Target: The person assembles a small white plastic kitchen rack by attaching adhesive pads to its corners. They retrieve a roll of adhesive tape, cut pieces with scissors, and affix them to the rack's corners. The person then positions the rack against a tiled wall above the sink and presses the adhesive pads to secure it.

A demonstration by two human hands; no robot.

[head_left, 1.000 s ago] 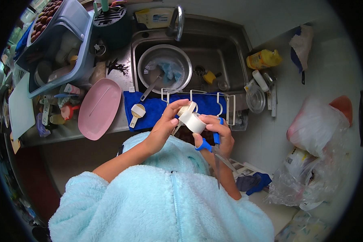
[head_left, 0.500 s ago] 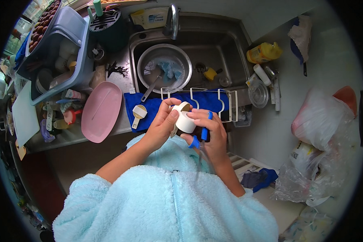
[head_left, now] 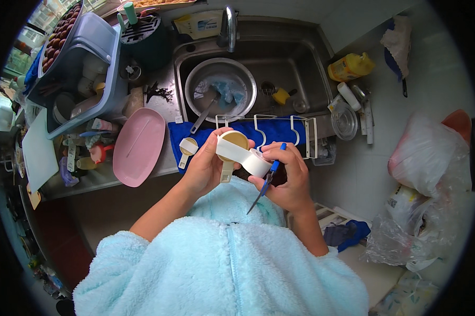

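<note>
In my left hand (head_left: pixel 203 163) is a beige round scoop (head_left: pixel 234 139) with a short flat handle pointing down. A white tape strip lies across its round top and runs to a roll of white tape (head_left: pixel 257 165). My right hand (head_left: pixel 287 176) grips that roll between thumb and fingers. Blue-handled scissors (head_left: pixel 274 165) are also held in my right hand, their dark blades pointing down toward my lap. On the blue towel (head_left: pixel 175 141) by the sink lies a second, similar scoop (head_left: pixel 188 147) with a white strip over it.
A white wire rack (head_left: pixel 311 137) rests on the towel in front of the sink (head_left: pixel 314 58). The sink holds a metal basin (head_left: pixel 192 79) with water and a blue cloth. A pink tray (head_left: pixel 137 147) is at the left; plastic bags (head_left: pixel 417 152) lie at the right.
The strip now stretches flat across the scoop, with the roll drawn to the right. The scoop's face has turned up. The scissors have swung so their blades show below my right hand.
</note>
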